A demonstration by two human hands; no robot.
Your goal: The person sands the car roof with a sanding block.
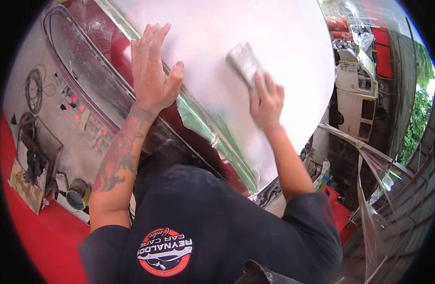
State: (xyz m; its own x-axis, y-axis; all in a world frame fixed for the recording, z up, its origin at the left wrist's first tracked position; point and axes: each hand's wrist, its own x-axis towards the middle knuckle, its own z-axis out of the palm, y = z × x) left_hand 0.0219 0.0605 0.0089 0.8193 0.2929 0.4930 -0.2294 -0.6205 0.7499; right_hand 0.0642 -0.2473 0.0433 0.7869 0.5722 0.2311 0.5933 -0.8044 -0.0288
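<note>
A broad, pale, dusty car body panel (212,28) fills the upper middle. My right hand (268,102) grips the near end of a long grey sanding block (246,61), which lies at a slant on that panel. My left hand (155,75), dusted white, has its fingers stretched out and thumb apart, and holds nothing. It is over the panel's left edge; whether the palm touches the surface I cannot tell. Green masking tape (196,118), partly torn, runs along this edge. Beside it is dark red bodywork (177,118).
At left, a curved door opening (75,33) of the car body stands over a concrete floor with a coiled cable (33,90). A low cart (37,161) sits by a red surface (42,236). Another white vehicle (357,102) and hanging plastic sheeting (366,203) are at right.
</note>
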